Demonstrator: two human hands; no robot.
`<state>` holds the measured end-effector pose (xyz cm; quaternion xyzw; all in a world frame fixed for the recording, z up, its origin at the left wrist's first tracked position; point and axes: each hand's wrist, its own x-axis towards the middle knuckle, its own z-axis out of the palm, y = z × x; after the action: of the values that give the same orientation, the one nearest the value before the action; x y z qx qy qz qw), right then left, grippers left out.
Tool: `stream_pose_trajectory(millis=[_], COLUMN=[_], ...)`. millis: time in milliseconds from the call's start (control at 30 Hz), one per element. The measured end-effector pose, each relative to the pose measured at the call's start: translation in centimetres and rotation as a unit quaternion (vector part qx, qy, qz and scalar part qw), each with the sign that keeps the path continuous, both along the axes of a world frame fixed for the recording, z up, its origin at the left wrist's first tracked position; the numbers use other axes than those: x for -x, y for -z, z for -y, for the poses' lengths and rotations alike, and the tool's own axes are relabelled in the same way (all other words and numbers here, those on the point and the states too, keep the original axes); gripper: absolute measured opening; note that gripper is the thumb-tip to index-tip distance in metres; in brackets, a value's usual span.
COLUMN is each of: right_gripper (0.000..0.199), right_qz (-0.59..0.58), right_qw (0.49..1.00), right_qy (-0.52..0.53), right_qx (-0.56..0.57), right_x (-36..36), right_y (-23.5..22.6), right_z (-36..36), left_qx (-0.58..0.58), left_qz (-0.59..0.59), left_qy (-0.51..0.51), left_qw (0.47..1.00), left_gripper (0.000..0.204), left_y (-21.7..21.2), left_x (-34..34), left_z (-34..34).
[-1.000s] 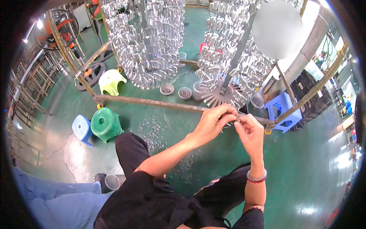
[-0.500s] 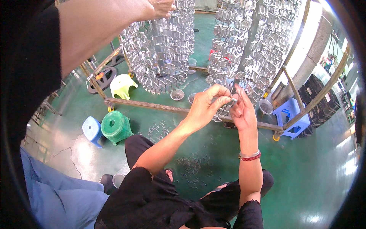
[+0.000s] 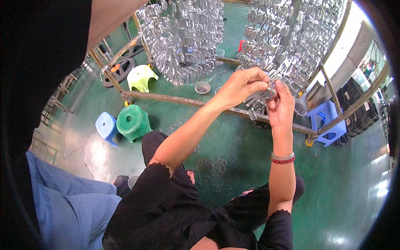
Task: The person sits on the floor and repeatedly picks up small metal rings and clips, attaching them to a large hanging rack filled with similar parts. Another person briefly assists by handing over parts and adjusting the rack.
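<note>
Strands of small shiny metal pieces hang in dense columns, one column at the left and another at the right. Both my hands are raised at the lower end of the right one. Thumb and forefinger of my left hand are pinched together at a metal piece. My right hand, closed with thumb against fingers, grips a silver metal piece close beside the left fingertips. The exact shape of what the left fingers pinch is too small to tell.
A wooden-looking rack bar runs before me. Bowls, a green stool, a light blue stool, a yellow-green stool and a blue stool stand around. Loose curved pieces litter the floor. At left is another person's arm.
Both my hands have moved up and slightly right, against the hanging pieces. The other person's hand at the upper left has gone out of view. The whole view has shifted a little.
</note>
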<state>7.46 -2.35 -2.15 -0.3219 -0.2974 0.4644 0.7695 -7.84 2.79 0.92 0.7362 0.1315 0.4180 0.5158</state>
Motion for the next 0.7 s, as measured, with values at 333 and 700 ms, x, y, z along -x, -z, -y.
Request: stream_pose_trajectory(millis=[333, 700], right_gripper=[0.016, 0.016], right_qz=[0.299, 0.345], right_qw=[0.945, 0.929], right_qy=[0.131, 0.132], right_qx=[0.009, 0.034], right_x=[-0.9, -1.0], right_y=[-1.7, -2.6], right_z=[1.8, 2.2], left_qx=[0.041, -0.101], left_qz=[0.007, -0.025], left_qy=[0.047, -0.128], left_qw=[0.998, 0.986], left_gripper=[0.014, 0.015], left_y=[1.8, 1.2], left_x=[-1.6, -2.2], left_z=[-1.6, -0.1])
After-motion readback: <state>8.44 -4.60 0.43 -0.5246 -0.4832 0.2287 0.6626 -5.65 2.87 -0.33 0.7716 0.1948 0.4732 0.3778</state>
